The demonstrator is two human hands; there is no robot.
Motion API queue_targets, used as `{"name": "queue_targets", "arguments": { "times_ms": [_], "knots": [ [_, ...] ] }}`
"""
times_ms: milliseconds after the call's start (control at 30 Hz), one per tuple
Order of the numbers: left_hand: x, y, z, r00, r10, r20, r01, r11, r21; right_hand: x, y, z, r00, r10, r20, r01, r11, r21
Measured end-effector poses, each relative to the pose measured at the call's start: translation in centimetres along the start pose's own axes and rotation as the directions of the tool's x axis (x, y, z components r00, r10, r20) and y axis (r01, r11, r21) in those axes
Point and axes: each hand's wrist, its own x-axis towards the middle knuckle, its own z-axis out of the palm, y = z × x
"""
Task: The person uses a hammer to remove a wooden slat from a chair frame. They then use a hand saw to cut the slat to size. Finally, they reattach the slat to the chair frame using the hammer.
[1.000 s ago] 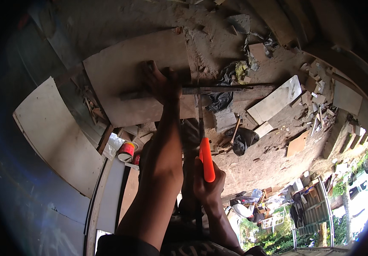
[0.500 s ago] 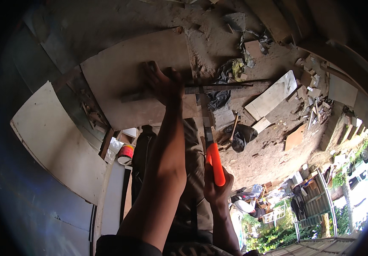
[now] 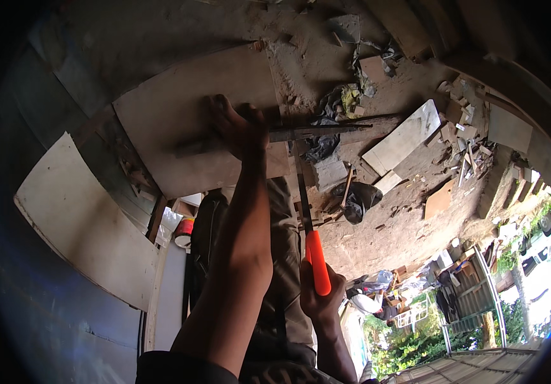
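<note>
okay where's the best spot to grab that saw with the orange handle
Grip the orange handle, the thick rounded end nearest the body, coming from below as the right hand does. The thin dark blade runs up from it toward the wooden strip pinned by the left hand.

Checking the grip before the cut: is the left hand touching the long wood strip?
Touching. The head view shows the left hand pressed down on the long wood strip, fingers over it, no gap visible.
</note>
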Motion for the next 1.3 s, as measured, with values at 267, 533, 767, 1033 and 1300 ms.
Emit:
{"name": "queue_targets", "arguments": {
  "times_ms": [267,533,767,1033,1300],
  "knots": [
    [0.2,0.2,0.4,1.0,-0.001,0.013,0.001,0.999,0.037,-0.2,0.2,0.0,0.997,-0.038,-0.072,0.043,0.996,0.076],
    [-0.1,-0.2,0.3,0.999,0.034,0.0,-0.034,0.993,0.115,-0.3,1.9,-1.4,1.0,-0.029,-0.002,0.029,0.999,0.036],
    [0.0,0.0,0.0,0.998,0.065,-0.007,-0.063,0.988,0.143,1.0,1.3,-1.6,1.0,-0.025,-0.011,0.025,0.999,0.047],
    [0.0,0.0,0.2,0.999,0.028,0.017,-0.03,0.991,0.129,1.2,1.7,-1.1,0.999,-0.023,-0.025,0.024,0.998,0.051],
    [-0.1,-0.2,0.3,0.999,0.04,0.006,-0.04,0.992,0.12,0.7,1.6,-1.1,1.0,0.029,0.001,-0.029,0.999,0.046]
  ]
}}
